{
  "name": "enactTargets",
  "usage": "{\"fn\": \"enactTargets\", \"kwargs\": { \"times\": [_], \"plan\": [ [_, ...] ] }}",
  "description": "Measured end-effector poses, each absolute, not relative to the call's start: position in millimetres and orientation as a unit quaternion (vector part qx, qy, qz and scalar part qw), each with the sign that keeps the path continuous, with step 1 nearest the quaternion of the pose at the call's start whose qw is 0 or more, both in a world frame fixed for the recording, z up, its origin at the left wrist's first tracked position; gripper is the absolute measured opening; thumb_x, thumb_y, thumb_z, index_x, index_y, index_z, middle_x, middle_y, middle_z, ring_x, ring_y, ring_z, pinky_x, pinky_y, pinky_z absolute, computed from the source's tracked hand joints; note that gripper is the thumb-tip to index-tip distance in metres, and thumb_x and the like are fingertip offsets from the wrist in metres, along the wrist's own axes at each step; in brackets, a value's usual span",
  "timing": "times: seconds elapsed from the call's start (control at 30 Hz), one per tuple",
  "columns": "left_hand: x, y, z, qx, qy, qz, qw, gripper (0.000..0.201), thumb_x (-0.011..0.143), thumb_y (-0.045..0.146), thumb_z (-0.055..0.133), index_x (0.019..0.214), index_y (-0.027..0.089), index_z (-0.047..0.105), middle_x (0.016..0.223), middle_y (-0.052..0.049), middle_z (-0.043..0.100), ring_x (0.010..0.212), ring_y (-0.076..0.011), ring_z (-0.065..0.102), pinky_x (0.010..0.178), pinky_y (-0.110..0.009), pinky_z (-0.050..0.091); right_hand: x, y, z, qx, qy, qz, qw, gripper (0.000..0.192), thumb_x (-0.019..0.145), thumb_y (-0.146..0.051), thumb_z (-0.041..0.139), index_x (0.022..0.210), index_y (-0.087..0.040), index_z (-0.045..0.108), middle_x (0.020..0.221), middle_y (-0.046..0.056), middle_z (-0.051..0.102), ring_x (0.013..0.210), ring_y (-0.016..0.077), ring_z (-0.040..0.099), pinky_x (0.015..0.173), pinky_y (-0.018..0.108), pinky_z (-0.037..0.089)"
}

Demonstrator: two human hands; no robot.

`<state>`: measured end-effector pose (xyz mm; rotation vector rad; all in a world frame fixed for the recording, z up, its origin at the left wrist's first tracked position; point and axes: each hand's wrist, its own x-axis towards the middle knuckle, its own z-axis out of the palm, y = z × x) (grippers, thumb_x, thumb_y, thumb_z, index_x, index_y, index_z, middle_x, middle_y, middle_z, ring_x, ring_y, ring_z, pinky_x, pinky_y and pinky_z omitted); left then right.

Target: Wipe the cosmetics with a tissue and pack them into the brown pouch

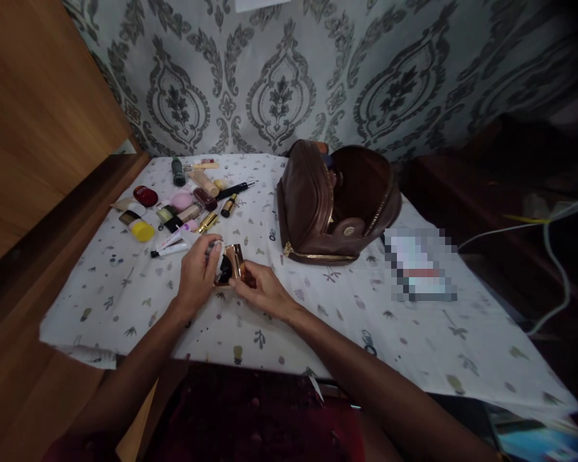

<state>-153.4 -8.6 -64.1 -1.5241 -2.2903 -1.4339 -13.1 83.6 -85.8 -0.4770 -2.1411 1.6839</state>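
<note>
In front of me, my right hand [262, 289] is closed on a small gold compact case [236, 258]. Its shiny rim faces up, and a dark round area shows inside. My left hand [197, 269] is at the compact's left side with bent fingers. Pinched in it is a crumpled white tissue [218, 249], which touches or nearly touches the case. Just beyond my left hand lie a gold lipstick tube [208, 222] and a white tube with a black cap [169, 250].
A brown leather bag [311, 192] stands unzipped behind my right hand. Several cosmetics are spread at the left, among them a red oval case [145, 196], a pink sponge [180, 201] and a dark green bottle [178, 172]. A blurred-out phone-like object [419, 264] lies right, near a white cable [566, 282].
</note>
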Motion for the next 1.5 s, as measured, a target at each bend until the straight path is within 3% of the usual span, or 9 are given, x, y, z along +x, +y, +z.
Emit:
{"fn": "enactTargets", "kwargs": {
  "times": [0.3,0.5,0.7,0.9,1.0,1.1,1.23,1.33,1.5],
  "plan": [
    [-139,-9,-68,-0.644,-0.636,-0.424,-0.010,0.035,0.102,0.026,0.037,0.133,0.018,0.052,0.142,-0.013,0.058,0.142,-0.0204,0.043,0.117,-0.040,0.038,-16,92,-84,-0.130,-0.632,0.757,0.107,0.019,0.074,-0.033,0.065,0.082,-0.018,0.056,0.072,-0.001,0.065,0.061,0.0143,0.062,0.055,0.025,0.045],
    [-150,-13,-77,-0.664,-0.646,-0.366,-0.087,0.050,0.103,0.032,0.036,0.150,0.016,0.033,0.158,-0.016,0.037,0.148,-0.0216,0.032,0.122,-0.042,0.030,-19,101,-88,-0.182,-0.504,0.835,0.125,0.034,0.070,-0.044,0.071,0.085,-0.017,0.057,0.064,-0.001,0.065,0.057,0.0143,0.065,0.046,0.021,0.044],
    [-158,-14,-93,-0.682,-0.654,-0.309,-0.108,0.064,0.101,0.042,0.039,0.157,0.020,0.017,0.165,-0.016,0.022,0.152,-0.0259,0.021,0.124,-0.047,0.025,-23,102,-91,-0.238,-0.506,0.815,0.149,0.053,0.063,-0.062,0.080,0.076,-0.017,0.055,0.057,-0.001,0.063,0.048,0.0105,0.060,0.042,0.019,0.043],
    [-172,-16,-91,-0.656,-0.668,-0.308,-0.165,0.066,0.101,0.049,0.036,0.157,0.019,0.021,0.166,-0.014,0.015,0.154,-0.0265,0.013,0.125,-0.047,0.019,-24,101,-89,-0.263,-0.503,0.810,0.149,0.051,0.063,-0.060,0.081,0.075,-0.017,0.055,0.059,-0.001,0.065,0.046,0.0096,0.058,0.041,0.019,0.042],
    [-180,-15,-86,-0.617,-0.678,-0.355,-0.187,0.065,0.100,0.052,0.037,0.154,0.017,0.031,0.165,-0.014,0.021,0.152,-0.0268,0.021,0.124,-0.045,0.020,-21,101,-87,-0.253,-0.515,0.804,0.156,0.050,0.065,-0.059,0.079,0.078,-0.017,0.056,0.059,-0.001,0.065,0.045,0.0082,0.056,0.041,0.018,0.038],
    [-188,-11,-82,-0.531,-0.693,-0.448,-0.192,0.064,0.096,0.053,0.043,0.147,0.014,0.043,0.155,-0.016,0.042,0.142,-0.0296,0.041,0.119,-0.046,0.030,-18,101,-84,-0.220,-0.535,0.802,0.146,0.047,0.070,-0.058,0.077,0.086,-0.017,0.060,0.062,-0.002,0.066,0.047,0.0076,0.054,0.042,0.018,0.035],
    [-194,-8,-79,-0.395,-0.652,-0.582,-0.282,0.057,0.087,0.052,0.060,0.128,0.013,0.060,0.113,-0.011,0.071,0.096,-0.0241,0.068,0.085,-0.035,0.054,-17,98,-84,-0.183,-0.534,0.815,0.133,0.049,0.071,-0.060,0.077,0.093,-0.018,0.063,0.068,-0.001,0.067,0.052,0.0087,0.056,0.046,0.019,0.038],
    [-193,-6,-75,-0.322,-0.589,-0.663,-0.331,0.046,0.079,0.047,0.072,0.111,0.015,0.067,0.091,-0.004,0.072,0.075,-0.0166,0.066,0.067,-0.025,0.051,-17,96,-87,-0.166,-0.515,0.830,0.138,0.046,0.073,-0.056,0.078,0.097,-0.020,0.065,0.075,-0.001,0.068,0.058,0.0097,0.060,0.050,0.020,0.042],
    [-185,-5,-63,-0.278,-0.522,-0.723,-0.358,0.043,0.064,0.041,0.086,0.095,0.019,0.067,0.085,-0.001,0.072,0.066,-0.0116,0.062,0.061,-0.021,0.049,-19,97,-90,-0.150,-0.443,0.869,0.163,0.044,0.068,-0.040,0.086,0.104,-0.023,0.068,0.088,0.000,0.070,0.075,0.0130,0.068,0.065,0.023,0.051]
  ]
}}
